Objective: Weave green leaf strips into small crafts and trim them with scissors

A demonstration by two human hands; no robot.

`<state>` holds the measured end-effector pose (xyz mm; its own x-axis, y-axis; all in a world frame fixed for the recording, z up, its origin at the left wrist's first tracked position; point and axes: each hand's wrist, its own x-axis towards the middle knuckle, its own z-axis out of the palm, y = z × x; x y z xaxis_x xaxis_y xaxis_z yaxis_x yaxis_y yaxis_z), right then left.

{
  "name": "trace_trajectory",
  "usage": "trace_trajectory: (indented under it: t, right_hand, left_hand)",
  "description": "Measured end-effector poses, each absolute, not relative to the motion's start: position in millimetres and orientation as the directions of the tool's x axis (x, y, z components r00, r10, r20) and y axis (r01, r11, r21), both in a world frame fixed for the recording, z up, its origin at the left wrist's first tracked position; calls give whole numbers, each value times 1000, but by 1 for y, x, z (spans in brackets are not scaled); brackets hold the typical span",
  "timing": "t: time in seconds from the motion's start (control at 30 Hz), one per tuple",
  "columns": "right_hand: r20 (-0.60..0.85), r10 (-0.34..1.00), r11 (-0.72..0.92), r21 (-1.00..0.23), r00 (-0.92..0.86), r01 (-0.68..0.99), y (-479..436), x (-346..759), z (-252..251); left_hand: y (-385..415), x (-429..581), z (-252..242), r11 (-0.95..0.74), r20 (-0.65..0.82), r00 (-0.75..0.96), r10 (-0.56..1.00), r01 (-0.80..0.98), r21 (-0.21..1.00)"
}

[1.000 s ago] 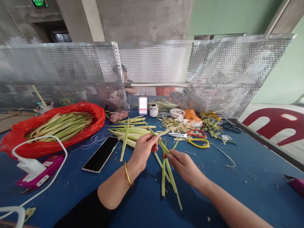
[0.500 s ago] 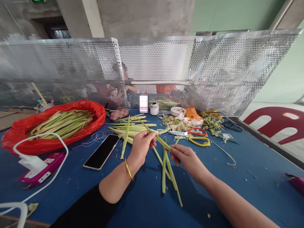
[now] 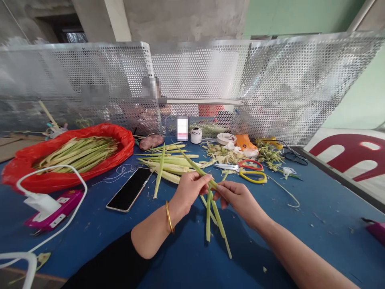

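Observation:
My left hand (image 3: 193, 189) and my right hand (image 3: 237, 196) are close together above the blue table. Between them they pinch a long green leaf strip (image 3: 192, 163) that slants up and away to the left. Below my fingers, several more leaf strips (image 3: 208, 224) hang or fan out towards me; whether they are joined to the pinched one is hidden. Just beyond my left hand lies a loose pile of pale green leaves (image 3: 170, 162). Scissors (image 3: 249, 170) with red and yellow handles rest beyond my right hand.
A red plastic bag (image 3: 122, 160) full of long leaves sits at the left. Nearby are a phone (image 3: 130, 189) and a purple power strip (image 3: 57, 212) with a white cable. Tape roll (image 3: 226, 139), trimmings (image 3: 222, 152) and a perforated metal screen (image 3: 198, 72) stand further back.
My left hand has slid right and slightly down along the leaf strip, closer to my right hand. My right hand has barely moved, still pinching the strip.

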<state>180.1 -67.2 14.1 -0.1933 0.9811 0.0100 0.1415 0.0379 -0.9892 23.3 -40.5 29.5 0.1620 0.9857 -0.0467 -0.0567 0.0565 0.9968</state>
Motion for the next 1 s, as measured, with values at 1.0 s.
trace_trajectory:
  t: [1.0]
  right_hand:
    - [493,839,524,-618,-230,586,-70,190,14]
  left_hand:
    - [-47,12,38,-596,286,527,800,646,477]
